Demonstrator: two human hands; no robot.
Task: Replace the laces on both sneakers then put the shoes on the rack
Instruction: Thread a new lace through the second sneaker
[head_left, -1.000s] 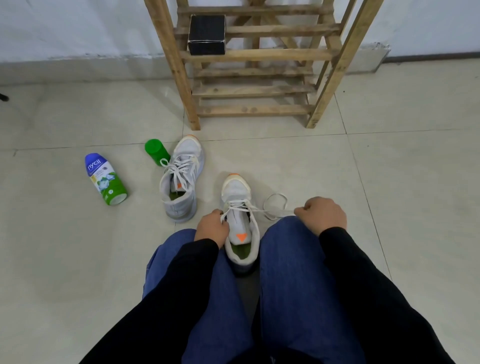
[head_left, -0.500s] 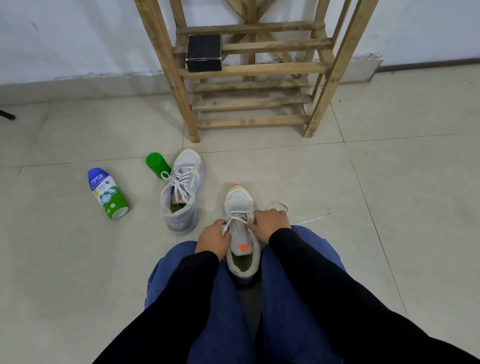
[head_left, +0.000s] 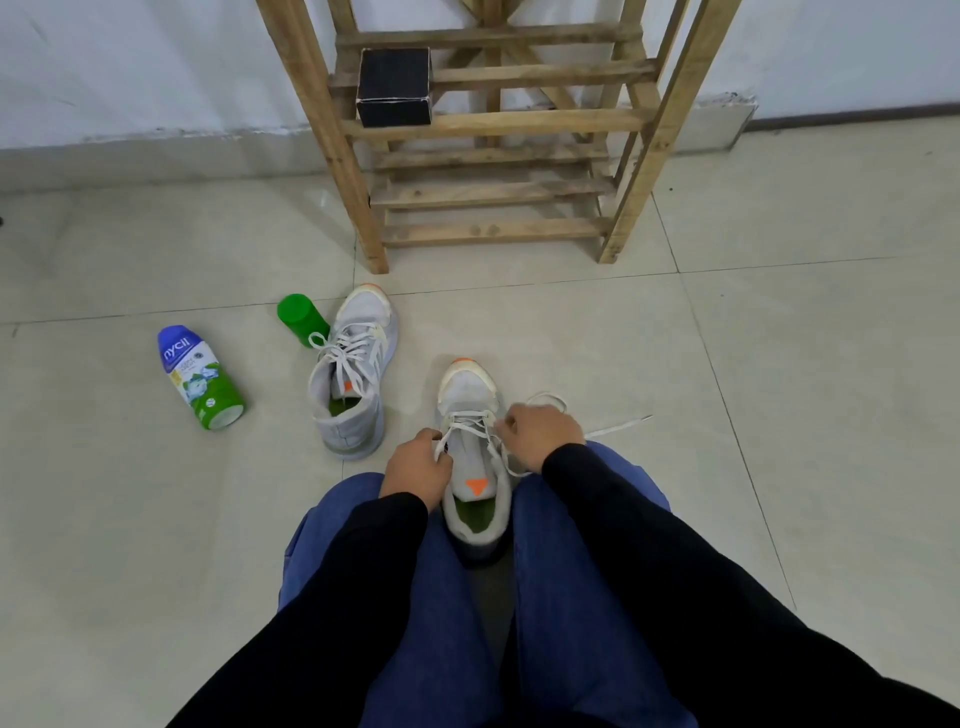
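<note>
The sneaker being laced (head_left: 469, 391) stands upright on the tiled floor (head_left: 779, 389) between the person's knees, in blue jeans (head_left: 571, 545), with its toe pointing away towards the rack. Its white lace (head_left: 618, 427) is threaded through only the front eyelets; the tongue lies bare behind them. The two hands sit on either side of the shoe, right at the laced part. The left hand (head_left: 415, 467) is against the shoe's left edge, its fingers curled and pinching a strand of the lace. The right hand (head_left: 540, 434) is at the right edge, its fingers also curled round the lace. From there one loose end trails out to the right across the floor, and a loop shows just beyond the knuckles. The second sneaker (head_left: 353, 374) stands a little to the left and farther off, fully laced. A green cap (head_left: 302, 318) lies just beside its toe, and a green and blue bottle (head_left: 200, 376) lies on its side farther left. Beyond both shoes, against the wall (head_left: 130, 67), stands the wooden rack (head_left: 493, 193), with a black box (head_left: 395, 85) on an upper shelf.
</note>
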